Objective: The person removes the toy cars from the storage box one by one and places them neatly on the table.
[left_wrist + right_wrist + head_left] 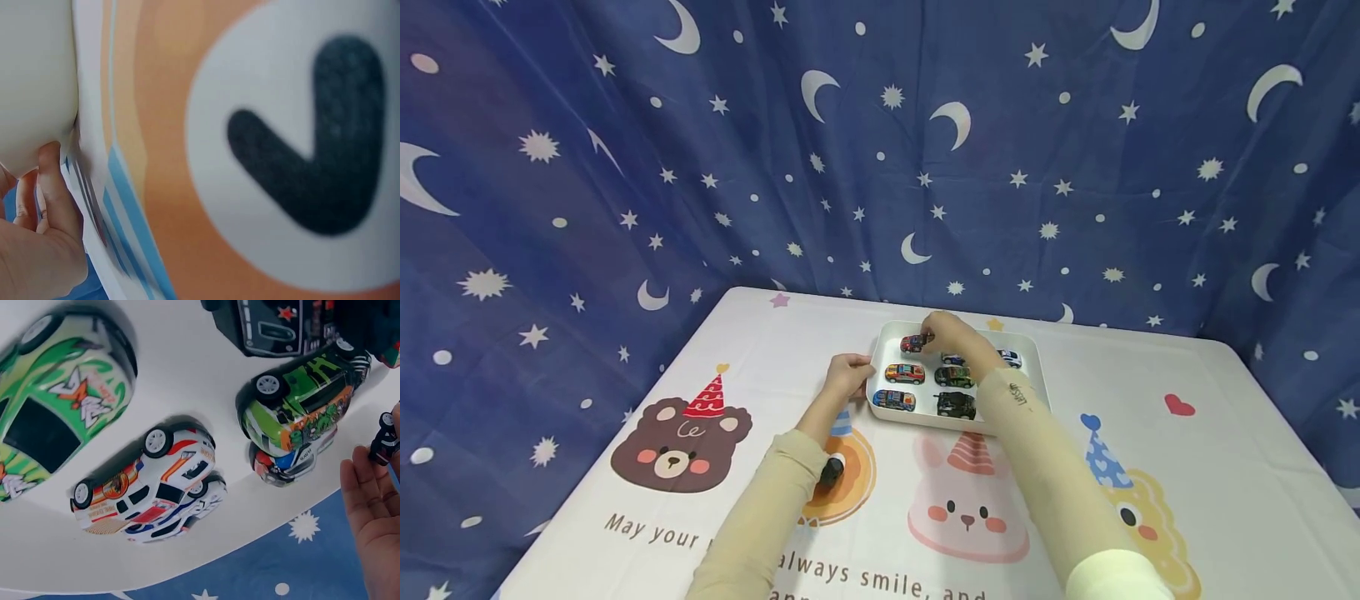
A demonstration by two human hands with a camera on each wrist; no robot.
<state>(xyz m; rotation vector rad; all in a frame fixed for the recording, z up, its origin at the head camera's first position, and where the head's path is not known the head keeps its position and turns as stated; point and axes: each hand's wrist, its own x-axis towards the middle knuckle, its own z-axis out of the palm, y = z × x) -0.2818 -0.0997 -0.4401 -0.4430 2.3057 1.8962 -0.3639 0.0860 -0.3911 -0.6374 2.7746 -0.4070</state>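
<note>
White round-cornered tray (925, 396), smooth, pinched by left fingers (55, 187); right fingers (355, 487) apparently pinching dark white-wheeled toy car (382, 442).

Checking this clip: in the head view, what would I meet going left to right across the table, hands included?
Brown bear print → left hand → orange toy car → right hand → red heart print.
</note>
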